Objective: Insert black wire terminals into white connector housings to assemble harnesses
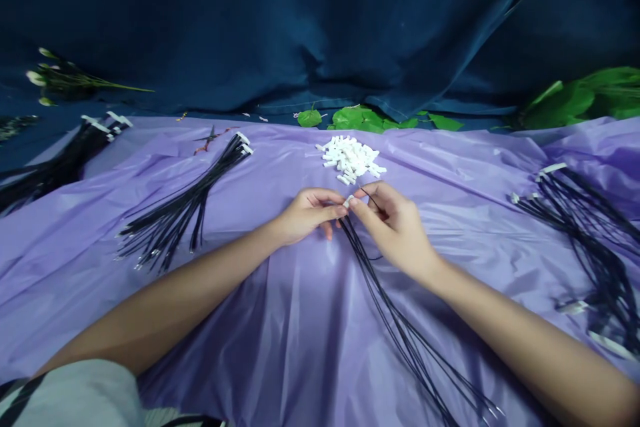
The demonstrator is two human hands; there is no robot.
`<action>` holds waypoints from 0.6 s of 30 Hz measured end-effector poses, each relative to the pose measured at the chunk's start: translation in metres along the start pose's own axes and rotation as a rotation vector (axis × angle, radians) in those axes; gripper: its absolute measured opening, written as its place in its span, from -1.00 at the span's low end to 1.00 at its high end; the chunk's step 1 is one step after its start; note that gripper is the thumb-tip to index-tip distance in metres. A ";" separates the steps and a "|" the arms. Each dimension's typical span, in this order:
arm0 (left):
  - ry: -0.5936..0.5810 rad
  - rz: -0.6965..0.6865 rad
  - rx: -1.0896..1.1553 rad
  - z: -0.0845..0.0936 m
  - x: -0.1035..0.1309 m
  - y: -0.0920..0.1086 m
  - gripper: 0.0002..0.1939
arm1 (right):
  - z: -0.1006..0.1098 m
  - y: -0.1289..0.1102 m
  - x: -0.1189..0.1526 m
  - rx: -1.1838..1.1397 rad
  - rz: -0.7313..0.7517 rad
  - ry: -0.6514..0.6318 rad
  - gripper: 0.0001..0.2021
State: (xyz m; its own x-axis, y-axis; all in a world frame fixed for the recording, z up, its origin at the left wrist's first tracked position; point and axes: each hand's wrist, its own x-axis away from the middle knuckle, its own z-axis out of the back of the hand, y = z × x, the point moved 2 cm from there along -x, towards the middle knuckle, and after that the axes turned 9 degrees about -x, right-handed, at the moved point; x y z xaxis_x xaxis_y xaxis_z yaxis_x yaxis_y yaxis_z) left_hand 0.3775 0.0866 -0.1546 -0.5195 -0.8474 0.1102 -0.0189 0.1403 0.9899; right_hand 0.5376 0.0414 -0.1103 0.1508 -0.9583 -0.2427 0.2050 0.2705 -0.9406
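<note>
Between my two hands is a small white connector with several black wires hanging from it toward the lower right. My left hand pinches the connector from the left side, its fingers closed around it. My right hand meets it from the right, thumb against the connector, with a thin black wire running by its fingertips. Just beyond the hands lies a pile of loose white connectors.
Purple sheeting covers the table. Black wire bundles with white connectors lie at the left, far left and right. Small scissors rest at the back left. Green leaves line the back edge below a dark blue cloth.
</note>
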 end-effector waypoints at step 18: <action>-0.100 -0.033 -0.180 -0.011 0.004 0.002 -0.61 | -0.002 0.007 -0.001 0.023 -0.072 0.017 -0.80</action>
State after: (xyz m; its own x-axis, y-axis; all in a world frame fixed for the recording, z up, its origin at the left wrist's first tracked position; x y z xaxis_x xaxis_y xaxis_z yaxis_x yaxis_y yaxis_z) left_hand 0.3847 0.0785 -0.1514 -0.6032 -0.7939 0.0769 0.1109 0.0120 0.9938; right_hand 0.5365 0.0437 -0.1172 0.1188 -0.9767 -0.1785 0.2370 0.2025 -0.9502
